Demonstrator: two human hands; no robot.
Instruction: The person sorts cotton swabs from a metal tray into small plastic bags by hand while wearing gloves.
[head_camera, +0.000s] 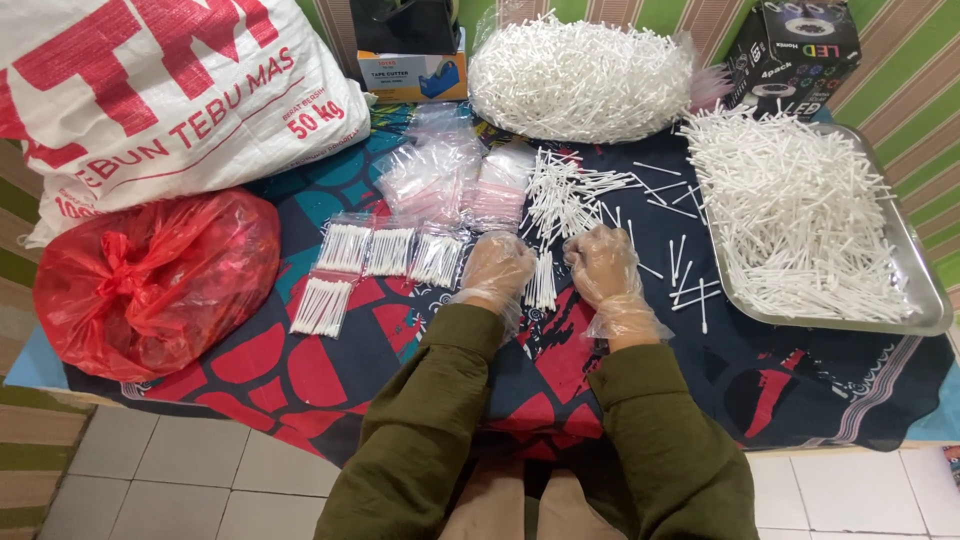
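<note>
Both my hands wear clear plastic gloves over olive sleeves. My left hand (497, 268) and my right hand (603, 266) rest on the patterned cloth either side of a small bunch of white cotton swabs (541, 283), fingers curled against it. Just beyond lies a loose pile of swabs (560, 195). To the left lie several filled small clear bags of swabs (388, 252), with one more (322, 306) nearer me. A heap of empty clear zip bags (450, 175) sits behind them.
A metal tray (925, 300) heaped with swabs stands at the right. A big clear bag of swabs (580, 80) sits at the back, beside a tape dispenser (412, 78) and a black box (795, 55). A red plastic bag (150, 280) and a white sack (160, 90) fill the left.
</note>
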